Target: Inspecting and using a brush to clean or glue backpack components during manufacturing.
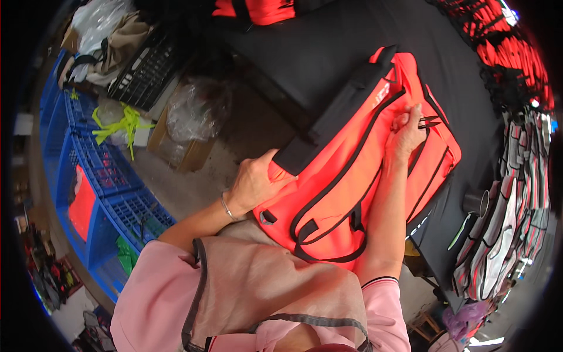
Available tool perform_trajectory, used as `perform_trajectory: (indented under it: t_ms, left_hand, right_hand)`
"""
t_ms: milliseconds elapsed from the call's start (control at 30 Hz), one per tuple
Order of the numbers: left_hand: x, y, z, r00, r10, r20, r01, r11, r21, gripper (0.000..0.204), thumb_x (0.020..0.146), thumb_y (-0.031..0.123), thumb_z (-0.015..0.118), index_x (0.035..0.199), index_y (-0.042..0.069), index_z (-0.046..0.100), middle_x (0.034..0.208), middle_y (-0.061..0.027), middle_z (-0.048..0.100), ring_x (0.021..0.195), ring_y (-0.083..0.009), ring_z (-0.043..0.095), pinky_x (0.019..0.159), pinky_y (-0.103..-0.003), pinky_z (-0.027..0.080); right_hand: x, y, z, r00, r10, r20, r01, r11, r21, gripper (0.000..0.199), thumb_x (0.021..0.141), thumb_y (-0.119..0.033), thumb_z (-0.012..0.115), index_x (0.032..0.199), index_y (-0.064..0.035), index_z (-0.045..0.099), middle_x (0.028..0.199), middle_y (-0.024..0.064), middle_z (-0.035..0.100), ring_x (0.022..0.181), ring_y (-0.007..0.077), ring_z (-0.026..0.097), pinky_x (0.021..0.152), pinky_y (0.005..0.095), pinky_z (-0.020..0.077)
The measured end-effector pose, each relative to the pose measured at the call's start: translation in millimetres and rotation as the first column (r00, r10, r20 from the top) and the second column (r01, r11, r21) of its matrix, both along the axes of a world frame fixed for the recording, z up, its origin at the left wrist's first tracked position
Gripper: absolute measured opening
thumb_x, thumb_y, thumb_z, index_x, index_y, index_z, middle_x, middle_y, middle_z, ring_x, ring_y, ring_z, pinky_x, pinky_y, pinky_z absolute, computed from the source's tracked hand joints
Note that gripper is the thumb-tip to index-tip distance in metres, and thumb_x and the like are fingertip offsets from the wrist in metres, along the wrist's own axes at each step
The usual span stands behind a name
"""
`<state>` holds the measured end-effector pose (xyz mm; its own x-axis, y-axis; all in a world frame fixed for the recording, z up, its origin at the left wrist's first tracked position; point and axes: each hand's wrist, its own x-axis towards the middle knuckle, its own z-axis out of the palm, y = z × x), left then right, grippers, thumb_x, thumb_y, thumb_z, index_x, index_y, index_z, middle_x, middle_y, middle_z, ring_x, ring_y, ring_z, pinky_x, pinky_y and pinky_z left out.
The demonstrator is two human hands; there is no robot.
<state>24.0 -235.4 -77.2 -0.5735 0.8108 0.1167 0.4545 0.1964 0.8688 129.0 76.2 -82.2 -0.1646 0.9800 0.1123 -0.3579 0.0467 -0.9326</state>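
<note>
A bright orange-red backpack (328, 199) with black piping and shoulder straps lies slantwise across the dark table edge and against my body. My left hand (256, 179) is closed on the backpack's left edge, just below a black panel (346, 105). On the upper part of the bag rests my right hand (407, 132), fingers curled round a small pair of dark thread snips (430, 122) whose blades point right. My right forearm lies over the straps and hides part of them. A black strap loop hangs near my apron (275, 281).
Black cloth covers the table (451, 64). Blue plastic crates (111, 170) stand at the left, near a cardboard box with clear plastic (196, 111). Stacked grey pieces with orange edging (492, 234) and a dark cup (475, 202) are at the right. More orange-red pieces (510, 64) lie far right.
</note>
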Motion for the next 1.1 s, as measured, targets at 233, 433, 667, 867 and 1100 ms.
perform_trajectory:
  t_ms: [233, 433, 667, 867, 1100]
  left_hand:
    - [-29.8, 12.3, 8.4, 0.996, -0.094, -0.002, 0.094, 0.995, -0.029, 0.067, 0.071, 0.035, 0.082, 0.121, -0.001, 0.057, 0.106, -0.0211, 0.065, 0.098, -0.0339, 0.066, 0.085, -0.038, 0.054]
    - [-76.5, 94.2, 54.2, 0.995, -0.061, -0.076, 0.063, 0.998, 0.025, 0.066, 0.074, 0.034, 0.081, 0.125, -0.002, 0.057, 0.108, -0.0181, 0.066, 0.095, -0.0262, 0.065, 0.082, -0.035, 0.052]
    - [-118.2, 138.0, 55.8, 0.974, -0.215, -0.074, 0.192, 0.951, -0.241, 0.043, 0.08, 0.015, 0.069, 0.117, -0.006, 0.063, 0.089, -0.0168, 0.072, 0.081, -0.0198, 0.07, 0.08, -0.029, 0.054]
    - [-131.4, 142.0, 45.4, 0.922, -0.162, 0.351, 0.249, 0.943, -0.22, 0.04, 0.086, 0.015, 0.068, 0.117, -0.009, 0.063, 0.086, -0.0077, 0.07, 0.071, -0.0087, 0.059, 0.066, -0.024, 0.048]
    - [-138.1, 141.8, 39.8, 0.837, -0.123, 0.533, 0.259, 0.947, -0.189, 0.045, 0.086, 0.018, 0.071, 0.121, -0.009, 0.06, 0.095, -0.0057, 0.068, 0.071, -0.0077, 0.055, 0.062, -0.022, 0.045]
  right_hand:
    - [2.6, 1.4, 5.0, 1.0, -0.008, -0.015, 0.008, 1.0, 0.011, 0.032, 0.094, -0.028, 0.064, 0.077, -0.0016, 0.058, 0.052, -0.0008, 0.045, 0.041, 0.0074, 0.038, 0.039, 0.0237, 0.0273]
    - [-2.2, -0.7, 1.6, 0.998, -0.047, 0.04, 0.046, 0.998, 0.034, 0.031, 0.094, -0.027, 0.065, 0.075, -0.0028, 0.06, 0.052, -0.0012, 0.047, 0.042, 0.0063, 0.038, 0.039, 0.0231, 0.026]
    - [-2.2, -6.6, 7.0, 0.999, -0.031, 0.044, 0.032, 0.999, -0.018, 0.029, 0.093, -0.026, 0.066, 0.074, -0.005, 0.06, 0.056, -0.0022, 0.05, 0.048, 0.0041, 0.04, 0.045, 0.0209, 0.0275]
    - [-0.5, -4.7, 4.1, 0.998, -0.027, 0.048, 0.027, 1.0, -0.007, 0.028, 0.093, -0.024, 0.067, 0.074, -0.0047, 0.06, 0.058, -0.0018, 0.052, 0.051, 0.0045, 0.043, 0.049, 0.0215, 0.0311]
    - [-3.2, -4.3, 4.1, 0.998, -0.053, 0.027, 0.053, 0.999, 0.003, 0.025, 0.092, -0.021, 0.067, 0.074, -0.0039, 0.061, 0.059, -0.0018, 0.053, 0.052, 0.005, 0.043, 0.05, 0.0217, 0.0311]
